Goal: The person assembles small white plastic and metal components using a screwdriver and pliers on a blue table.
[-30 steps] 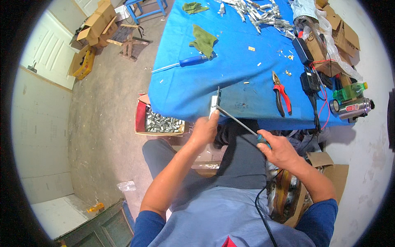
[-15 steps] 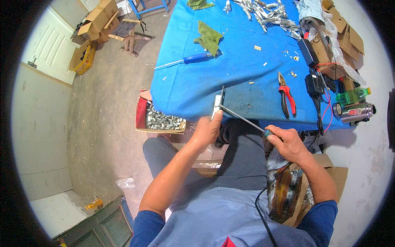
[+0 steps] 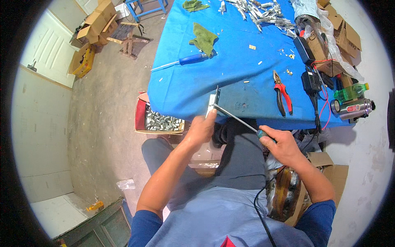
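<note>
At the near edge of the blue-covered table, my left hand (image 3: pixel 202 129) is closed round the lower end of a narrow, silvery metal piece (image 3: pixel 211 101). A thin dark strip sticks up at its far end. My right hand (image 3: pixel 283 145) grips the dark blue-green handle of a screwdriver (image 3: pixel 238 118). Its long shaft slants up to the left, and the tip meets the metal piece just above my left thumb. My left fingers are mostly hidden behind the hand. Right of the piece lie red-and-black pliers (image 3: pixel 283 94); beyond it, a blue-handled screwdriver (image 3: pixel 191 59) touches a green cloth (image 3: pixel 203 39).
Many silvery metal parts (image 3: pixel 263 16) lie heaped at the table's far side. A box of small metal pieces (image 3: pixel 162 122) stands on the floor left of my knee. Along the right edge are black adapters (image 3: pixel 310 82) with wires, a green bottle (image 3: pixel 352 92) and a steel flask (image 3: pixel 356 110).
The whole view has shifted a little, so the table and its things appear slightly further left. Both hands keep their grips, and the screwdriver tip stays against the metal piece.
</note>
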The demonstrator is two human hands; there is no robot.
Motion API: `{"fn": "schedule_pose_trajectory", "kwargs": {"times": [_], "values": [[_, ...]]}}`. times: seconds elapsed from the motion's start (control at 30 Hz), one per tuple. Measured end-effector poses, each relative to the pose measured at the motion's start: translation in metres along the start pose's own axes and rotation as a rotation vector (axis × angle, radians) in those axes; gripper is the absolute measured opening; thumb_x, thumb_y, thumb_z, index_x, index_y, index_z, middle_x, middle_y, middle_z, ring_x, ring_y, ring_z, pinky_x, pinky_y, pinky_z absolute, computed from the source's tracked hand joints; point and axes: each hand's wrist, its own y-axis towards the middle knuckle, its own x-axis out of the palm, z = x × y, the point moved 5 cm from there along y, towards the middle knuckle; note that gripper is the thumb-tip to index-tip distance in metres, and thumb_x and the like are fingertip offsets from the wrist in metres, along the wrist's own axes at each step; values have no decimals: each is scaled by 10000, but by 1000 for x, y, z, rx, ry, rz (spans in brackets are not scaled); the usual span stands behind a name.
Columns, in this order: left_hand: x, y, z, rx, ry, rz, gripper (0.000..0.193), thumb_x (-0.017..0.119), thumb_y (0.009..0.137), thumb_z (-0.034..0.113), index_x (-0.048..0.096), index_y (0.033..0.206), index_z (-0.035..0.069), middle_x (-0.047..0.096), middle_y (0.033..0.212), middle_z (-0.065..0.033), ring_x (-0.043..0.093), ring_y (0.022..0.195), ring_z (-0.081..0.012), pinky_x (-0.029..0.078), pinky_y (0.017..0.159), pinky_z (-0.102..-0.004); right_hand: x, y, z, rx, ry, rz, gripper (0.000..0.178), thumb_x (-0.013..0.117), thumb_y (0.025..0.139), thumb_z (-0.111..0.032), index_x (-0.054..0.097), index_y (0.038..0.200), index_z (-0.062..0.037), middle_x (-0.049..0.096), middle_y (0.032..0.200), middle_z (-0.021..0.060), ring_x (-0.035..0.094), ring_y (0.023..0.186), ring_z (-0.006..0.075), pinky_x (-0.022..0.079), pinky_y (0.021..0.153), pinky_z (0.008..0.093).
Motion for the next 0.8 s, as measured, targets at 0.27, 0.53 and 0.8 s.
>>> {"fn": "schedule_pose_trajectory", "kwargs": {"times": [0.27,0.53,0.8], "values": [[-4,7,-9,6,54,0,559,528,972,545,411,617,131,353,527,36,297,437,-90,224,410,-290,9,-9,30,574,977,-342,485,655,924,-233,561,1323,25,666,919,75,611,697,95,498,574,225],[-4,6,-9,0,63,-5,544,528,977,533,414,613,146,347,533,51,266,435,-75,192,406,-282,-15,4,5,-2,118,-143,409,583,950,-176,538,1321,-9,631,849,164,644,696,261,502,677,354],[-8,12,-11,0,53,-24,619,516,974,537,520,610,36,481,547,-27,427,472,-139,346,452,-333,-5,13,23,565,776,-453,407,533,1015,-330,586,1300,-44,607,751,-10,502,526,31,373,447,190]]}}
